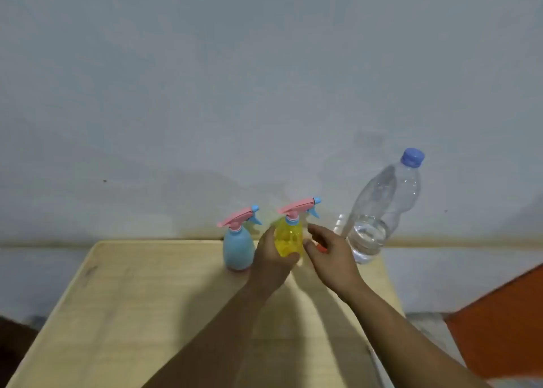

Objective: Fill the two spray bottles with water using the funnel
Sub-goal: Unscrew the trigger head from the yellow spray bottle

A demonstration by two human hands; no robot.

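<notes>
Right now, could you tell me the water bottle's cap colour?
Blue cap, clearest in the head view.

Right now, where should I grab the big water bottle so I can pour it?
Grab the water bottle around its narrow waist, coming from the right side, probably with the right hand, which is closest. It stands upright with its blue cap on, and the pinch in its middle should stop your fingers slipping.
</notes>
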